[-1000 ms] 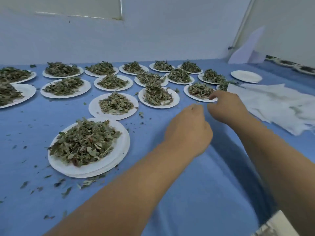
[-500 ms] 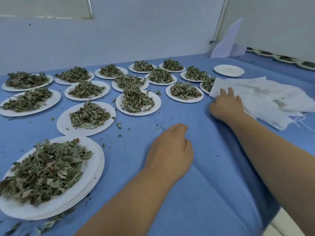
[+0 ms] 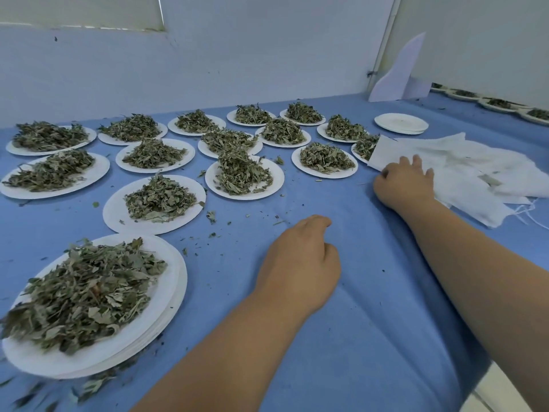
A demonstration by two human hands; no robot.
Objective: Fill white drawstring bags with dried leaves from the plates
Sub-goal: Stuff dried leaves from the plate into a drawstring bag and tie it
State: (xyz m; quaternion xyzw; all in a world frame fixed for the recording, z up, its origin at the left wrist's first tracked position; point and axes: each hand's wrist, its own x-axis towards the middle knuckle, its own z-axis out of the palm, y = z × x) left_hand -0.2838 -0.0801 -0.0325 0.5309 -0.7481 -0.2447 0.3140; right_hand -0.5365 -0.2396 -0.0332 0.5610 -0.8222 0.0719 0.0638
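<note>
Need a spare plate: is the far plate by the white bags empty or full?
Empty: the far plate shows bare white, nothing on it.

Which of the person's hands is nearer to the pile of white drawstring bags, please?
Right. The right hand touches the pile of bags at its left edge; the left hand rests on the blue cloth, apart from it.

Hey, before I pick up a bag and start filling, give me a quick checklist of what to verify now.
1. Right hand on the pile of white cloth drawstring bags: ok.
2. Just one bag pinched: cannot tell.
3. Left hand free, resting on the blue tablecloth: ok.
4. A bag mouth opened for filling: not ok, they lie flat.
5. Nearest round white paper plate heaped with dried green leaves: ok.
6. Cloth free of spilled leaf crumbs: not ok.
</note>
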